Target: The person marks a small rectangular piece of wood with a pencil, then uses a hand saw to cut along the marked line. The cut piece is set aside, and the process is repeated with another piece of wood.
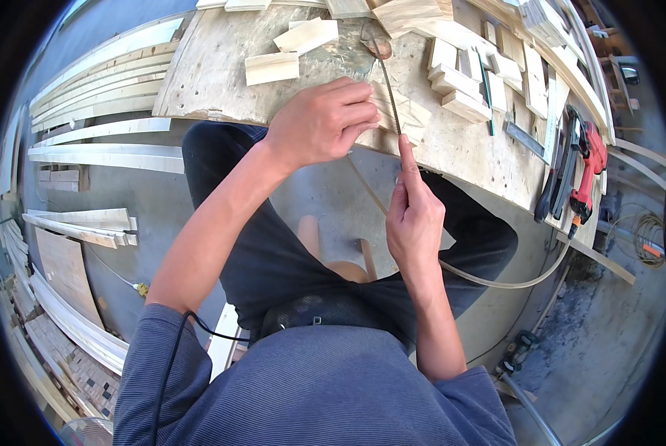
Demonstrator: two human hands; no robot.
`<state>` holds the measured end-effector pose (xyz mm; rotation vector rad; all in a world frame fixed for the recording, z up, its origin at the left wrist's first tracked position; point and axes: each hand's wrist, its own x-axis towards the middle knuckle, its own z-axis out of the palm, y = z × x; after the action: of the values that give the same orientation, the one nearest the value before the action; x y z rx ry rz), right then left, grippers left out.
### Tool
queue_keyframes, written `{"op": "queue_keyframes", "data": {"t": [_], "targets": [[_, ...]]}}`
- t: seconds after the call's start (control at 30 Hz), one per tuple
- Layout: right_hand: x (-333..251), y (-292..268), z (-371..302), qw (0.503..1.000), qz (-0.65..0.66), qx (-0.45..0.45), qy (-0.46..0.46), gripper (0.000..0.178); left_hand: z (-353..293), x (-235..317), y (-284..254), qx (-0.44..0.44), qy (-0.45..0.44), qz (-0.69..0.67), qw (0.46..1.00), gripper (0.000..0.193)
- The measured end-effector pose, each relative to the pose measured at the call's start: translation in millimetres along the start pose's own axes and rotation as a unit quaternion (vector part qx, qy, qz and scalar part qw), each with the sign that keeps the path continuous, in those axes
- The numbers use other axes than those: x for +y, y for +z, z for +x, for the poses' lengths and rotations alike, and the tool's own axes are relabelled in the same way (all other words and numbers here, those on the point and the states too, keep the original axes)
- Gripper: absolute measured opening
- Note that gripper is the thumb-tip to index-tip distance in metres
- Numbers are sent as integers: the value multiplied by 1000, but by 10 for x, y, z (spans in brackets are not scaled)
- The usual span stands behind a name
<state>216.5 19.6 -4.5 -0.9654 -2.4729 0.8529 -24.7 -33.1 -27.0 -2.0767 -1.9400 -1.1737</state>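
Note:
My right hand (415, 212) is closed around the near end of a long, thin, dark file-like tool (392, 93), with the index finger stretched along it. The tool points away from me, over pale wooden blocks (407, 115) at the bench's near edge. Its far end lies by a small rounded brown wooden piece (380, 49). Left of the tool, my left hand (322, 119) is closed, thumb and curled fingertips at the left edge of those blocks. What lies inside its grip is mostly hidden.
Loose wood pieces (272, 68) lie on the worn wooden bench (221, 67), and stacked blocks (463, 93) stand at right. A red air tool (589, 167) with a hose (496, 283) rests at the right edge. Long boards (110, 156) lie at left.

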Motion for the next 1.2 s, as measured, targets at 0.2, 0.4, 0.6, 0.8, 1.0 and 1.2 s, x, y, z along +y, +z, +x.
{"op": "queue_keyframes", "data": {"t": [0.2,0.4,0.6,0.8,1.0,1.2], "targets": [[-33,18,-47,1000,-5,-6,11,83,-11,-5,-11,-18,-7,-2,1000,13],[-103,21,-61,999,14,-10,41,81,-13,0,5,-1,7,-3,1000,13],[-96,44,-91,998,33,-9,60,76,16,16,21,-6,9,-14,1000,11],[149,-167,-79,998,18,15,57,79,230,242,180,-63,-13,-20,998,10],[389,-337,18,999,-12,36,10,80,370,322,406,1,-37,-30,999,9],[450,-297,-68,999,9,51,16,78,436,302,438,2,-29,-6,1000,7]]}}
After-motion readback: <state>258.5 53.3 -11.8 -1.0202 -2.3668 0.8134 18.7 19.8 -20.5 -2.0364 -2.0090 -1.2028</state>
